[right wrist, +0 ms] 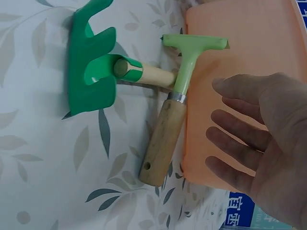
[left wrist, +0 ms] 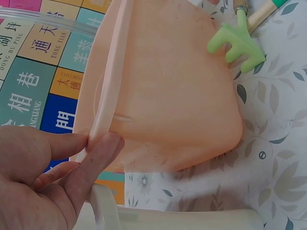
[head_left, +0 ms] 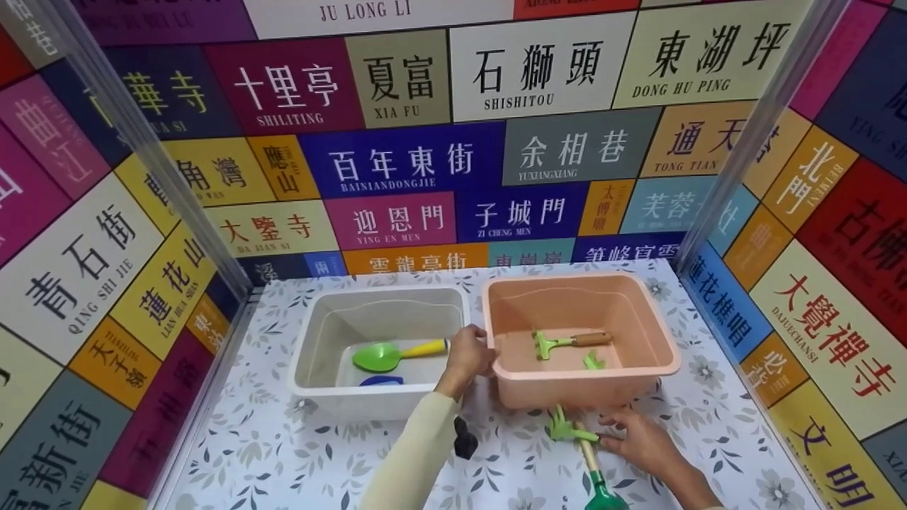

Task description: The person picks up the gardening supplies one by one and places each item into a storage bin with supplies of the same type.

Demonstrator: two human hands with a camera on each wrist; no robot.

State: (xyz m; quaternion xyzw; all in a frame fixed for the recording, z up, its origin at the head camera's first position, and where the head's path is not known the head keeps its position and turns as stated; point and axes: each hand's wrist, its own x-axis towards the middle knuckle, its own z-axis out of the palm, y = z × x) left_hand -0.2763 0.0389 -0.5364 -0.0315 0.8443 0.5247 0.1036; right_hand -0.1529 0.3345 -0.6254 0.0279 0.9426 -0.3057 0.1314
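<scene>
My left hand (head_left: pixel 470 352) pinches the rim of the peach plastic bin (left wrist: pixel 177 86) between thumb and fingers, at the side facing the white bin. My right hand (right wrist: pixel 268 134) is in front of the peach bin, fingers spread and loosely bent, holding nothing. Beside its fingertips is a light green toy hand rake (head_left: pixel 565 427) with a wooden handle (right wrist: pixel 163 141), close against the bin's front wall. It crosses the pale handle of a dark green toy rake (right wrist: pixel 93 72) lying on the table. Inside the peach bin lies another light green rake (head_left: pixel 545 345) with a brown handle.
A white bin (head_left: pixel 354 392) stands left of the peach one, holding a green toy shovel (head_left: pixel 377 358) with a yellow handle and a blue piece (head_left: pixel 382 381). A small black object (head_left: pixel 465 439) lies by the left forearm. Sign-covered walls (head_left: pixel 404 159) enclose the leaf-patterned table (head_left: pixel 269 460).
</scene>
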